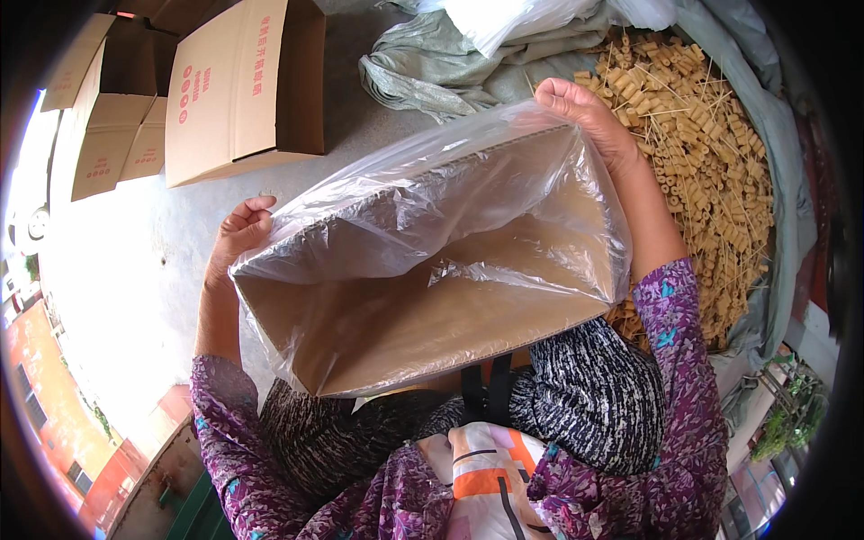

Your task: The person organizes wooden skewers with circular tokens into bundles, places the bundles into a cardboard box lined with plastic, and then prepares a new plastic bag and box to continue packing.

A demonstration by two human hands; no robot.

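Note:
An open cardboard box (pixel 360 333) stands before me, its mouth tilted up toward me. A clear plastic bag (pixel 396 211) lines it and folds over its rim on all the sides I can see. At the far left corner my left hand (pixel 245 227) pinches the bag's edge between thumb and fingers. My right hand (pixel 585 110) is closed over the bag at the far right corner, its fingertips partly hidden behind the plastic. Inside the lined box only brown cardboard and creased film show.
To the right, a big grey-green woven sack (pixel 792 207) holds a heap of short tan tube-shaped pieces (pixel 693 153) with thin sticks among them. Empty cardboard boxes (pixel 220 90) stand at the far left. Crumpled woven sheeting (pixel 432 67) and white plastic (pixel 522 18) lie at the back.

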